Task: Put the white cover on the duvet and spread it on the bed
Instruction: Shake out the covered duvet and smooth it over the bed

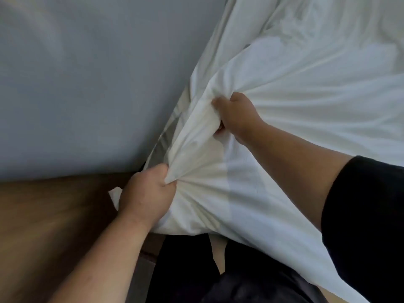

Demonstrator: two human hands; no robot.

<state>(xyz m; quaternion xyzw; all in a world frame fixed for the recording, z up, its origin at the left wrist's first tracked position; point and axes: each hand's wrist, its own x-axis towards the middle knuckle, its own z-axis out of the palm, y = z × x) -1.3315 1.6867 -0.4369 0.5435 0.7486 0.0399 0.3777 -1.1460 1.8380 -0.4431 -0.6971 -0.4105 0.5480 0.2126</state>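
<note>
A grey wall (87,73) fills the upper left, with a brown wooden floor (43,215) below it. The left hand (145,193) has its fingers (162,179) curled tight round a gathered bunch of the white cover (295,110), a small corner of cloth poking out past the hand. Just right and further up, the right hand (236,115) grips another fold of the same cover in a closed fist. The cover stretches away to the upper right and drapes over dark clothing (190,270) below; a black sleeve (367,215) covers the right upper arm.
</note>
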